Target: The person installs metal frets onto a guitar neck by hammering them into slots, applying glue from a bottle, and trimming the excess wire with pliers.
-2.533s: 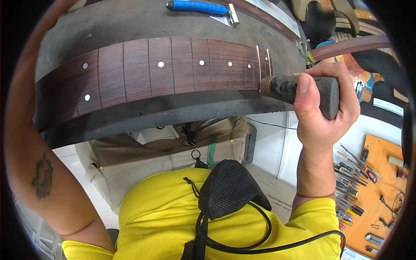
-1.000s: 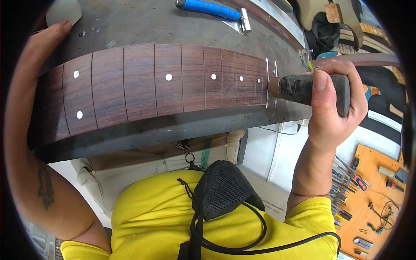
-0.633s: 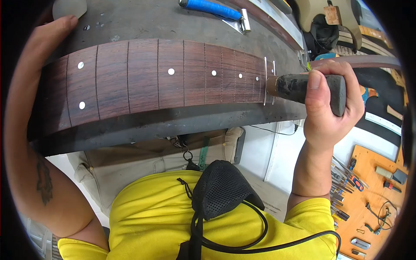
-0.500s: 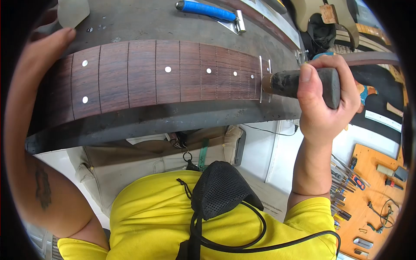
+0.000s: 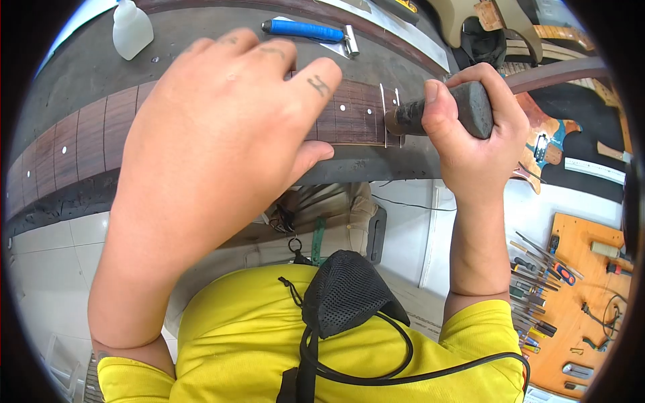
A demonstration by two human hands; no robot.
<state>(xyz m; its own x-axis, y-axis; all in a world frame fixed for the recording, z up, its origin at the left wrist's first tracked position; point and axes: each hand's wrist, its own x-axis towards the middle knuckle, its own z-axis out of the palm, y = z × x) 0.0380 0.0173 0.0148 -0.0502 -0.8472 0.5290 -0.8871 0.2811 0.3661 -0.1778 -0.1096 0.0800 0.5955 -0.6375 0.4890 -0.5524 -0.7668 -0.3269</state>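
A dark wooden fretboard (image 5: pixel 94 138) with white dot inlays and slots lies along the dark bench. Two fret wires (image 5: pixel 384 101) stand out across its right end. My right hand (image 5: pixel 480 134) grips the dark, thick head of a hammer (image 5: pixel 476 111), its brown tip right at these wires. Over the fretboard's middle is my left hand (image 5: pixel 222 127), back upward and thumb apart from the bent fingers. Nothing shows in it; its palm and most fingertips are hidden.
Beyond the fretboard lie a blue-handled tool (image 5: pixel 306 30) and a white spray bottle (image 5: pixel 132 30). Guitar bodies (image 5: pixel 547 131) lie to the right. An orange board (image 5: pixel 568 269) with several hand tools stands at the lower right.
My left hand has come from the far left to over the fretboard's middle, uncovering the spray bottle. The right hand keeps the hammer at the fret wires. The view has shifted slightly.
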